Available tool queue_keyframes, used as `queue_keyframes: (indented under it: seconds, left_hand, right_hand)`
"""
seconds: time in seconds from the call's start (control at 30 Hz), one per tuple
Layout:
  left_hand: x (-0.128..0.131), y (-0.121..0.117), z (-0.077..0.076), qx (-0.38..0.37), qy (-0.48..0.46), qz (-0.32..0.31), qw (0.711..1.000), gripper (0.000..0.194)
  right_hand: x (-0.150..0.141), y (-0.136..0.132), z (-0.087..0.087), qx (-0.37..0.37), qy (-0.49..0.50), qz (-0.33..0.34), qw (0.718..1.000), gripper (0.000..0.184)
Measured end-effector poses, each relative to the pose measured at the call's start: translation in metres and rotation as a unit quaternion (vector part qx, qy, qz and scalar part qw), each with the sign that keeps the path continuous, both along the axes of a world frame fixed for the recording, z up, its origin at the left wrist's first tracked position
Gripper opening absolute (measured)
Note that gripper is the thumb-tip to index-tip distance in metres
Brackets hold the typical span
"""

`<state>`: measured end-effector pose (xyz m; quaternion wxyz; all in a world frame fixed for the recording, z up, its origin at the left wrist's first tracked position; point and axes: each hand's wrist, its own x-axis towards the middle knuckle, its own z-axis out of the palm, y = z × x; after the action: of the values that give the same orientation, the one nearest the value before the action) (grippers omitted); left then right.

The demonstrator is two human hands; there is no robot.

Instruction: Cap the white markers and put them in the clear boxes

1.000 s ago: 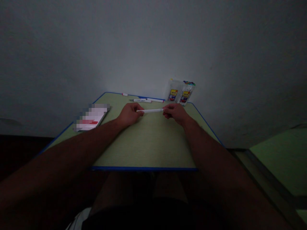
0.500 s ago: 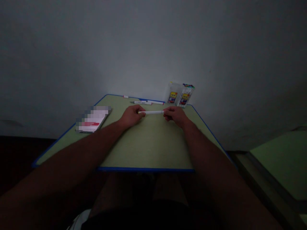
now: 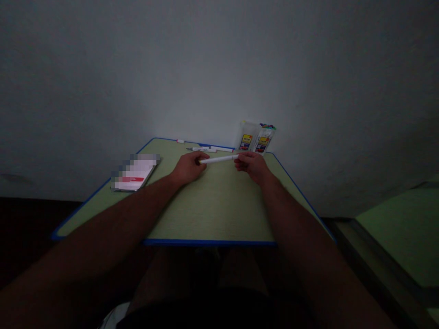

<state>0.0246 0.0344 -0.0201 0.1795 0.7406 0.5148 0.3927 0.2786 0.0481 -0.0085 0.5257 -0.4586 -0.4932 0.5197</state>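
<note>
A white marker pen [image 3: 219, 159] spans the gap between my two hands over the table, slightly tilted with its left end lower. My right hand [image 3: 253, 164] pinches its right end between thumb and fingers. At the other end, my left hand [image 3: 190, 167] has its fingers curled around the pen's yellowish tip; how firmly they press cannot be made out. Just beyond my left hand lies an uncapped marker [image 3: 202, 149] with a dark tip pointing left. Beside it is another white marker [image 3: 224, 149] with a red end.
A small white-and-red cap [image 3: 180, 141] lies near the table's back edge. Two clear marker cases [image 3: 245, 137] [image 3: 264, 139] stand at the back right against the wall, the right one holding colourful markers. A phone [image 3: 137, 173], partly blurred out, rests on the left. Blue trim edges the table [image 3: 212, 214].
The marker pen has tilted, its right end now higher than its left. My left thumb has shifted off the top of the pen. The view has moved slightly.
</note>
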Motion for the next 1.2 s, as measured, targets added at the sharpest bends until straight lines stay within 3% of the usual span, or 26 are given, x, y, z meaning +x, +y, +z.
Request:
queue_keyframes:
  seconds: [0.27, 0.63, 0.8, 0.97, 1.2]
  left_hand:
    - [-0.002, 0.002, 0.002, -0.004, -0.005, 0.012, 1.0, 0.025]
    - [-0.003, 0.005, 0.001, 0.023, -0.024, -0.013, 0.999, 0.03]
    - [-0.003, 0.008, -0.004, -0.012, 0.003, -0.033, 0.999, 0.052]
    - [-0.006, 0.012, -0.011, -0.04, 0.17, -0.055, 0.983, 0.058]
    - [-0.007, 0.018, -0.018, 0.006, 0.252, -0.102, 0.962, 0.064]
  right_hand:
    - [0.001, 0.0, 0.0, -0.002, 0.013, -0.018, 1.0, 0.01]
    - [0.003, 0.001, 0.004, -0.001, 0.031, -0.055, 0.998, 0.009]
    - [0.011, 0.005, 0.02, 0.014, 0.063, -0.103, 0.993, 0.007]
    - [0.027, 0.014, 0.04, 0.041, 0.07, -0.177, 0.981, 0.011]
    - [0.05, 0.024, 0.085, 0.083, 0.073, -0.281, 0.953, 0.012]
